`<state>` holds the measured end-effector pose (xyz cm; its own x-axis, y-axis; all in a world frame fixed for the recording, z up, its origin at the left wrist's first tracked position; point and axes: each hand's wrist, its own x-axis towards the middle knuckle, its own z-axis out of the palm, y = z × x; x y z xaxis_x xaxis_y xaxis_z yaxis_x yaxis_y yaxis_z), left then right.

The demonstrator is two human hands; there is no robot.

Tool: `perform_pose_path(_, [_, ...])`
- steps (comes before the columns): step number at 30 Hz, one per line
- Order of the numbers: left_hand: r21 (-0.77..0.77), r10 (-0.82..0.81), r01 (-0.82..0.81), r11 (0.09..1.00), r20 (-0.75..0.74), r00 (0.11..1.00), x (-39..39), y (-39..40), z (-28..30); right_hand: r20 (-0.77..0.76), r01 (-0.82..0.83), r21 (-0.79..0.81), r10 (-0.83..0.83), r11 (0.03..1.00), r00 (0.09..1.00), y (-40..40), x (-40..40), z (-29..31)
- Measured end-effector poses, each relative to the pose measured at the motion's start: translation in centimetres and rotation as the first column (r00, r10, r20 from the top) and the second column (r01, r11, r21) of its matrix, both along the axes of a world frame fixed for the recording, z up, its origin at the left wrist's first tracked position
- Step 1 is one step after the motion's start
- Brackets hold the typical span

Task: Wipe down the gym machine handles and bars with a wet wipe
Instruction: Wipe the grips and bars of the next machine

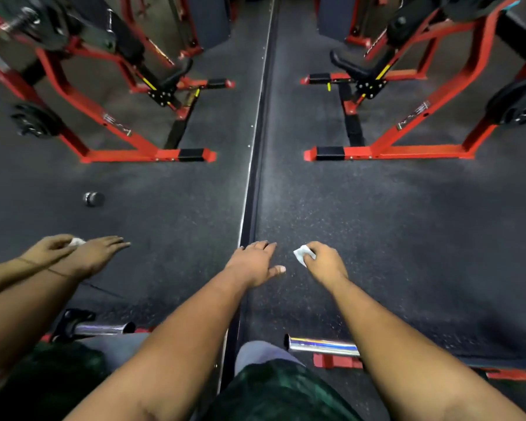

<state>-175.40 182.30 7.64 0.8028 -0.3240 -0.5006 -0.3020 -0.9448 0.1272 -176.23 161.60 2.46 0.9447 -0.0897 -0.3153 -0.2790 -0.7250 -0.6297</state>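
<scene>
**A:** Where's your wipe?

**B:** The wet wipe (pixel 303 255) is a small white crumple in your right hand (pixel 324 262), at about five o'clock from the middle of the view. Your fingers are curled round it, pinching it, and it pokes out on the thumb side. It touches no bar.

**A:** And my other hand?

**B:** Your left hand (pixel 254 264) is just beside it, toward six o'clock, palm down, fingers straight and close together, thumb stuck out toward the wipe. It holds nothing.

**A:** What's nearest to wipe?

**B:** A chrome bar (pixel 322 345) lies low under your right forearm, with a red foot under it.

**A:** What am I standing on?

**B:** Dark speckled rubber floor (pixel 392 214). Your left hand sits at the edge of a mirror (pixel 164 192) whose metal strip (pixel 257 141) runs from twelve to six o'clock; everything on the nine o'clock side is reflection, your arms included.

**A:** And further out?

**B:** At two o'clock, a red machine frame (pixel 407 151) with a black seat (pixel 351 65) and a black weight plate (pixel 520 106) at three o'clock.
</scene>
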Motion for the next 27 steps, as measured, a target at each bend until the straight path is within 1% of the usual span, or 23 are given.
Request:
perform_pose_path(7, [-0.007,-0.004,0.004,1.000,0.052,0.999,6.9,-0.2,1.7,0.047,-0.014,0.019,0.013,1.000,0.999,0.0,8.0,1.1])
perform_pose_path(10, [-0.003,-0.015,0.015,1.000,0.058,0.998,11.8,-1.4,1.7,0.057,0.000,0.018,-0.001,1.000,0.998,-1.3,12.9,0.7])
perform_pose_path(12, [-0.015,-0.011,0.012,1.000,0.059,0.998,15.5,-2.5,1.4,0.066,-0.001,-0.010,0.001,1.000,0.998,-2.5,16.7,0.6])
perform_pose_path(17, [-0.016,-0.049,0.050,0.999,0.062,0.997,27.7,-7.4,0.4,0.102,0.015,-0.014,-0.014,1.000,0.995,-7.4,28.1,0.8])
perform_pose_path(20, [-0.023,-0.057,0.058,0.998,0.042,0.997,35.5,-10.8,0.6,0.080,0.033,-0.036,-0.030,0.999,0.996,-11.2,35.3,1.3])
perform_pose_path(27, [-0.058,-0.094,0.097,0.994,0.057,0.994,51.4,-16.9,2.8,0.123,0.070,-0.093,-0.059,0.993,0.991,-18.6,50.5,5.3])
